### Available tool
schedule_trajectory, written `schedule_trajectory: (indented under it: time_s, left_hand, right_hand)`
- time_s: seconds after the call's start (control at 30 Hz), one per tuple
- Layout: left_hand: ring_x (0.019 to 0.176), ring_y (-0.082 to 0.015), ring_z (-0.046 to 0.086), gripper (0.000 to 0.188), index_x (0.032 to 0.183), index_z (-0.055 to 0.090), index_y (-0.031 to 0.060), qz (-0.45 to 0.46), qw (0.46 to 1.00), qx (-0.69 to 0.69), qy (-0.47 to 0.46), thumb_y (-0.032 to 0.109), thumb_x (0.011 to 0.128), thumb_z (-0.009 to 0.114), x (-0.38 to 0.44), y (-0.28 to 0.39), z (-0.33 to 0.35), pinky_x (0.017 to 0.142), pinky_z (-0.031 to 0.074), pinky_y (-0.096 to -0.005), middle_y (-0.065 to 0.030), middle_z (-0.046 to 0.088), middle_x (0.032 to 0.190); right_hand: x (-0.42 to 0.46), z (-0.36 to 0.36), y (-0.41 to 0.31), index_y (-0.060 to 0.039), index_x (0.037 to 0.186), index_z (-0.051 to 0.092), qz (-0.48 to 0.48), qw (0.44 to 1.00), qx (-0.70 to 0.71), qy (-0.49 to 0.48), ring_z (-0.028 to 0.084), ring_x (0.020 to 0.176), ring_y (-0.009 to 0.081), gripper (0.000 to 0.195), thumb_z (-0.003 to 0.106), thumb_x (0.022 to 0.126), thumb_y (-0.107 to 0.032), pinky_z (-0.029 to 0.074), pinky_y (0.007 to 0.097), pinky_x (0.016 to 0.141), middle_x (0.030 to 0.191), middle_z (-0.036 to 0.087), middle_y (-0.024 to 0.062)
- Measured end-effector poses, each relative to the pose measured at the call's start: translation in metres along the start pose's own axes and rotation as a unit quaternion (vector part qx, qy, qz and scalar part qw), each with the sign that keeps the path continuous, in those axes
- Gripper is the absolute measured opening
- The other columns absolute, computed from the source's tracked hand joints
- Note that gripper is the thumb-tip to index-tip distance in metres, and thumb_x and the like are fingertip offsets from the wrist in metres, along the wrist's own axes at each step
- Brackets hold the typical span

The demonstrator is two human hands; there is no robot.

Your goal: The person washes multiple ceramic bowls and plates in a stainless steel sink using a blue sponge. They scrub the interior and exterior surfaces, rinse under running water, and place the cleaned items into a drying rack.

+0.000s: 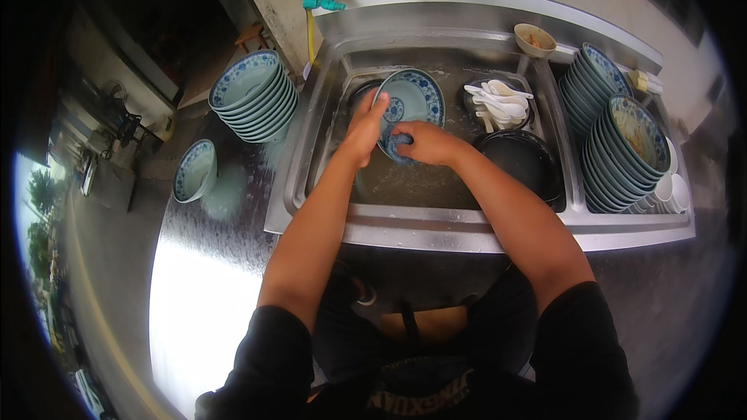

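Observation:
Over the water of a stainless steel sink [408,214], my left hand [366,127] grips the left rim of a pale green bowl [415,99] with a blue floral band. The bowl is tilted, its inside facing me. My right hand [429,144] holds a blue-grey scouring pad [398,147] against the bowl's lower rim. White spoons [501,104] lie piled in a dark container to the right, and a black round pan or basin [518,164] sits below them. Part of another dark round vessel shows behind my left hand.
Left of the sink stand a stack of similar bowls [257,96] and one single bowl [195,172]. The right compartment holds two bowl stacks [624,154], the front one food-stained, and white cups [677,193]. A small bowl with food scraps [534,41] rests on the back ledge, near a teal tap [322,2].

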State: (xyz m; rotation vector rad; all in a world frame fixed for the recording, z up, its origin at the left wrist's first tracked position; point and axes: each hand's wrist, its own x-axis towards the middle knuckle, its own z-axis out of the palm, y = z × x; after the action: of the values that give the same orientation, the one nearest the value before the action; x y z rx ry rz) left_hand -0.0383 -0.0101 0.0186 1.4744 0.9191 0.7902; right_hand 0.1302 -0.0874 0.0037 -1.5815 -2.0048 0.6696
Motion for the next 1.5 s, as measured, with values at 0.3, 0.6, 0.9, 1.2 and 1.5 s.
schedule_trajectory:
  time_s: [0.3, 0.6, 0.9, 1.2, 1.5]
  left_hand:
    - [0.128, -0.0280, 0.060, 0.075, 0.154, 0.047, 0.0164, -0.073, 0.995, 0.002, -0.069, 0.068, 0.100, 0.054, -0.021, 0.029, 0.004, 0.088, 0.059, -0.0507, -0.0114, 0.057, 0.146]
    - [0.126, -0.0339, 0.062, 0.056, 0.148, 0.053, 0.0106, 0.085, 0.985, 0.132, 0.067, 0.048, 0.106, 0.054, -0.006, 0.010, 0.008, 0.099, 0.052, -0.0423, -0.0183, 0.063, 0.137]
    - [0.121, -0.0396, 0.064, 0.041, 0.138, 0.055, -0.0014, -0.106, 0.922, -0.329, 0.176, 0.026, 0.111, 0.041, 0.016, -0.003, -0.010, 0.093, 0.059, -0.0515, -0.0219, 0.063, 0.134]
    - [0.114, -0.0306, 0.068, 0.041, 0.134, 0.057, -0.0028, -0.161, 0.901, -0.399, 0.050, 0.006, 0.105, 0.029, 0.035, -0.037, -0.010, 0.101, 0.058, -0.0437, -0.0208, 0.065, 0.129]
    - [0.117, -0.0227, 0.067, 0.030, 0.136, 0.057, 0.0050, -0.195, 0.892, -0.380, -0.148, 0.017, 0.111, 0.046, 0.012, -0.028, 0.020, 0.096, 0.059, -0.0351, -0.0128, 0.065, 0.132]
  right_hand:
    - [0.006, -0.026, 0.020, -0.0061, 0.124, 0.059, 0.074, 0.918, -0.080, 0.381, 0.067, 0.110, 0.0408, 0.042, 0.077, 0.090, -0.022, 0.053, 0.0470, 0.093, 0.119, 0.067, 0.0204]
    - [0.001, 0.002, -0.010, -0.0051, 0.124, 0.062, 0.009, 0.998, 0.050, 0.041, 0.067, 0.114, 0.0404, 0.040, 0.070, 0.095, -0.030, 0.052, 0.0460, 0.097, 0.119, 0.070, 0.0216]
    - [0.003, 0.017, 0.022, -0.0021, 0.132, 0.066, 0.071, 0.939, -0.260, -0.212, 0.071, 0.110, 0.0358, 0.052, 0.073, 0.086, -0.026, 0.056, 0.0461, 0.094, 0.122, 0.072, 0.0202]
    - [-0.007, -0.008, -0.052, -0.0037, 0.107, 0.065, -0.029, 0.921, 0.246, 0.302, 0.066, 0.105, 0.0274, 0.021, 0.075, 0.090, -0.010, 0.053, 0.0454, 0.086, 0.114, 0.068, 0.0135]
    - [0.000, -0.010, -0.063, -0.0124, 0.111, 0.066, -0.163, 0.836, -0.159, 0.499, 0.042, 0.133, 0.0395, 0.036, 0.082, 0.079, -0.018, 0.034, 0.0576, 0.109, 0.149, 0.049, 0.0144]
